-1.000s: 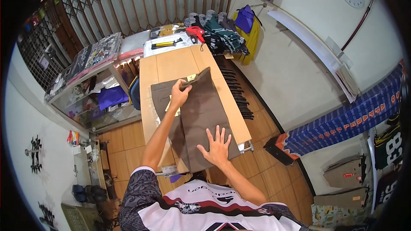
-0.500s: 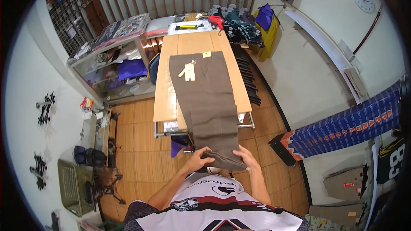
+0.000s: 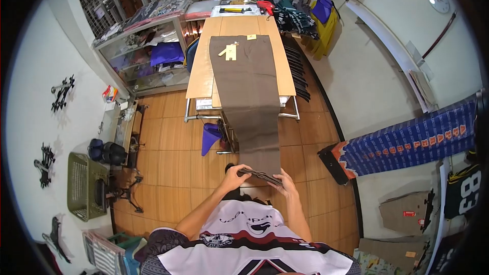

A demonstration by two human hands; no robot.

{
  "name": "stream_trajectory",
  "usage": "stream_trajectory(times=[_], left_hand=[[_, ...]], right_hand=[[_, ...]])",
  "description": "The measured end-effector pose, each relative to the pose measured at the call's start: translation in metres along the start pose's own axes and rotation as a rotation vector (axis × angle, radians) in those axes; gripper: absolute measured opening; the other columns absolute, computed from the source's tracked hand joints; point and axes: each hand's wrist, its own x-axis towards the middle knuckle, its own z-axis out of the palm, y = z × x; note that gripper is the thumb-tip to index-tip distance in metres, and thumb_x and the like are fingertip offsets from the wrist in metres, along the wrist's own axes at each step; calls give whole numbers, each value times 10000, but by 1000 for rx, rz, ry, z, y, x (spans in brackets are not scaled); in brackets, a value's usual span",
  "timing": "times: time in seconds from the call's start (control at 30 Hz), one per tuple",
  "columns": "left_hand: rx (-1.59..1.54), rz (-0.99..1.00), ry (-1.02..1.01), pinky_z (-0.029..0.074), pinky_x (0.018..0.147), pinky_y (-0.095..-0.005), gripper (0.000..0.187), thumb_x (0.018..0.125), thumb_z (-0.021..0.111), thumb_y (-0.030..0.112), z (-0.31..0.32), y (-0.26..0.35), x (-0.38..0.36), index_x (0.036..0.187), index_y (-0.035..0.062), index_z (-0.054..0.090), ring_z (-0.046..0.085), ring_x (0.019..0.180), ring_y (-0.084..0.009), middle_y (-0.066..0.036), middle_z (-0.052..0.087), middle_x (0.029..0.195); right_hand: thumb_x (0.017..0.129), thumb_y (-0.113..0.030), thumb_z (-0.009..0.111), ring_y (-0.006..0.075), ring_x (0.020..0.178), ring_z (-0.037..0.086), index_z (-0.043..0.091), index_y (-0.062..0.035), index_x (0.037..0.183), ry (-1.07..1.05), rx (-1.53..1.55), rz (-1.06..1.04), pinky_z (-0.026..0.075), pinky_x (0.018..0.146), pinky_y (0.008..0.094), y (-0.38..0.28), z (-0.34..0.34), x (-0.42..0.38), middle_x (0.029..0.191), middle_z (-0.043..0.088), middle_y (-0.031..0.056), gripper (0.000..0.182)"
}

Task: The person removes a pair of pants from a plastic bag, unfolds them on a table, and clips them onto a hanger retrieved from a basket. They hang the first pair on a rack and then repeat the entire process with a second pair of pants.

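A pair of dark brown-grey trousers (image 3: 249, 86) lies lengthwise on the wooden table (image 3: 204, 74), waist end at the far side. Paper tags (image 3: 231, 52) lie on it near the waistband. The legs hang past the table's near edge, stretched toward me. My left hand (image 3: 236, 177) pinches the left corner of the hem end, thumb on top. At the right corner, my right hand (image 3: 285, 183) grips the same end. Between the two hands the layered edges of the fabric face me.
A glass display case (image 3: 147, 56) with packed clothes stands at the left. A yellow-handled tool and a red tool (image 3: 265, 6) lie beyond the table. A blue banner-covered stand (image 3: 402, 145) juts in from the right. At lower left stands a green basket (image 3: 84, 188).
The trouser legs are now pulled out straighter and flatter toward me. Both hands still hold the hem end, which is now turned edge-on. The view has shifted, with the table appearing farther away.
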Motion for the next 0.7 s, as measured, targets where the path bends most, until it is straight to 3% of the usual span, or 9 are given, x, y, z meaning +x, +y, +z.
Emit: stream_trajectory(times=[0.07, 0.13, 0.23, 0.3, 0.33, 0.4, 0.47, 0.53, 0.7], left_hand=[[237, 184, 92, 513, 958, -383, 405, 841, 798, 190, 1, -22, -4, 1204, 48, 688, 669, 1083, -276, -171, 699, 1157], [346, 103, 152, 476, 1050, -423, 559, 805, 833, 270, -7, -66, -16, 1295, 74, 648, 601, 1231, -365, -224, 638, 1292], [76, -218, 269, 498, 1010, -454, 602, 812, 809, 353, -33, -187, -57, 1315, 66, 647, 641, 1171, -386, -225, 679, 1238], [244, -546, 329, 505, 994, -441, 508, 880, 688, 408, -65, -253, -115, 1244, 53, 692, 651, 1174, -351, -198, 692, 1243], [529, -853, 157, 496, 1007, -430, 463, 918, 583, 404, -83, -211, -141, 1198, 60, 716, 644, 1193, -327, -176, 680, 1278], [248, -1009, 432, 516, 916, -443, 433, 925, 547, 328, -97, -276, -233, 1203, 38, 709, 672, 1060, -328, -165, 723, 1130], [-193, -1193, 621, 545, 785, -429, 448, 922, 545, 316, -102, -291, -302, 1212, 2, 681, 692, 894, -313, -145, 730, 982], [-231, -1240, 652, 391, 459, -423, 260, 950, 515, 324, -98, -285, -357, 845, 118, 635, 491, 507, -212, -41, 529, 635], [-298, -1271, 666, 436, 489, -410, 276, 933, 565, 339, -82, -277, -435, 880, 86, 663, 543, 548, -214, -54, 584, 681]], right_hand=[[955, -65, 568, 279, 1153, 645, 465, -86, 1474, 129, 102, -14, 545, 974, 469, 19, -23, 18, 1278, 634, 94, 529], [980, -117, 549, 293, 1164, 643, 480, -85, 1450, 342, 233, -2, 543, 983, 460, 47, -57, 45, 1306, 620, 94, 476], [985, -186, 526, 319, 1163, 642, 532, -68, 1335, 499, 165, 71, 547, 967, 465, 98, -110, 63, 1259, 639, 109, 369], [970, -192, 531, 326, 1124, 655, 542, -40, 1274, 582, 50, 143, 562, 927, 464, 131, -135, 56, 1213, 647, 132, 339], [961, -189, 534, 333, 1093, 667, 541, -16, 1241, 610, -24, 179, 574, 894, 459, 150, -151, 49, 1184, 646, 153, 329], [927, -184, 530, 329, 862, 704, 603, -10, 1100, 684, -177, 256, 601, 737, 446, 189, -178, 33, 988, 677, 158, 256], [924, -203, 503, 358, 837, 700, 611, -3, 976, 672, -329, 349, 591, 678, 492, 218, -195, 23, 877, 650, 164, 233], [920, -193, 500, 345, 795, 685, 608, -1, 956, 676, -422, 406, 574, 645, 480, 226, -173, 16, 861, 649, 163, 223], [911, -167, 495, 315, 692, 647, 602, 2, 908, 611, -587, 451, 531, 563, 449, 231, -83, 44, 822, 647, 163, 200]])
